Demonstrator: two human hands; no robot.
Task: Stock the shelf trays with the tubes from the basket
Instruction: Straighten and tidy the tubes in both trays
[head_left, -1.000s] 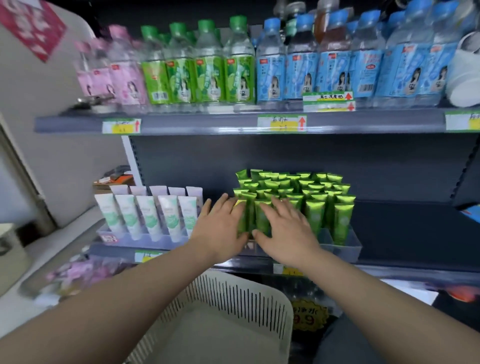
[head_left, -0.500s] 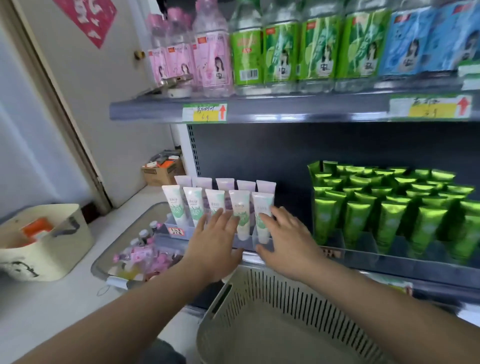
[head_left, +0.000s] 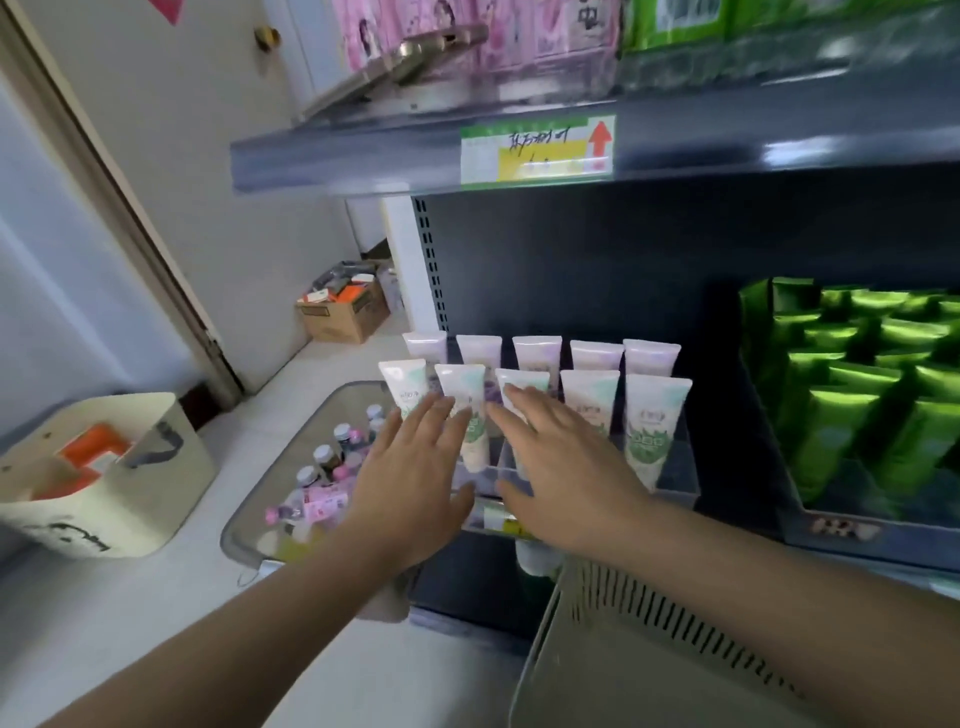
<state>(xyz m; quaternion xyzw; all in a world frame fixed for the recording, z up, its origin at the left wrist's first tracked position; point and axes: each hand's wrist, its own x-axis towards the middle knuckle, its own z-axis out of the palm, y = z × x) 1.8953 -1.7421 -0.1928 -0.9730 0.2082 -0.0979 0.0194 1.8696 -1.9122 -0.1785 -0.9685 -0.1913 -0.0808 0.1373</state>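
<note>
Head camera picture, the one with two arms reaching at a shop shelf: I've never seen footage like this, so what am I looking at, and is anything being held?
There is no machine here. A person wears a wide-angle camera on the head, so you look forward and down along their arms. The left hand and right hand are flat, fingers straight, at the front row of white tubes standing in a clear tray. Neither holds anything. Green tubes stand to the right. The slatted basket sits below the arms, and a grey bin of small bottles stands on the floor.
</note>
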